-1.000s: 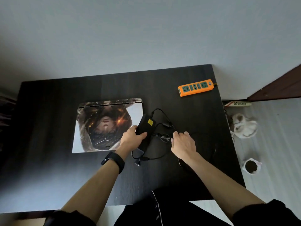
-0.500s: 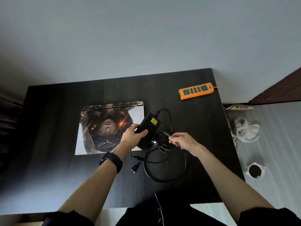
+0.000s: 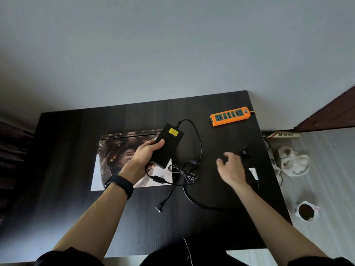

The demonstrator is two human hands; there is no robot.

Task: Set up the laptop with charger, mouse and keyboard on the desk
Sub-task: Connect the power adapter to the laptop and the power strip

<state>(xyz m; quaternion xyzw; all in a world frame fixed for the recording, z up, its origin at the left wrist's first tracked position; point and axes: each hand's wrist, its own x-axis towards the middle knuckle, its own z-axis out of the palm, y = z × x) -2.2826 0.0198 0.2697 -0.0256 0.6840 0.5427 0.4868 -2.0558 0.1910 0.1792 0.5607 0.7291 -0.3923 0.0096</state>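
Only the head view is available, looking down on a black desk (image 3: 73, 135) set against a pale wall. At centre left lies the closed laptop (image 3: 115, 150), its lid covered by a printed picture skin, hinge edge toward the wall. The left hand (image 3: 147, 153), wristband (image 3: 120, 186) on its wrist, grips the black charger brick (image 3: 170, 144) by its near half and holds it tilted over the laptop's upper right corner, probably to lift the brick off its leads so they can be sorted. Below the brick a loose tangle of cable (image 3: 189, 170) rests at the laptop's lower right corner, and a thin lead runs down from it to a small connector (image 3: 159, 209) lying free on the desk. A thicker mains cord (image 3: 199, 205) curves toward the lower right and passes under the right forearm. The right hand (image 3: 233, 169), blurred, has its fingers curled at centre right with a dark plug (image 3: 245, 152) just beyond them; whether it holds the plug cannot be told. The orange power strip (image 3: 230, 116) sits at upper right, well apart from the plug and apparently the plug's destination. No mouse or keyboard is visible, so the task appears to be at its charger stage. On the floor at right are white cloth items (image 3: 294, 162) and a cup (image 3: 306, 211) of dark matter.
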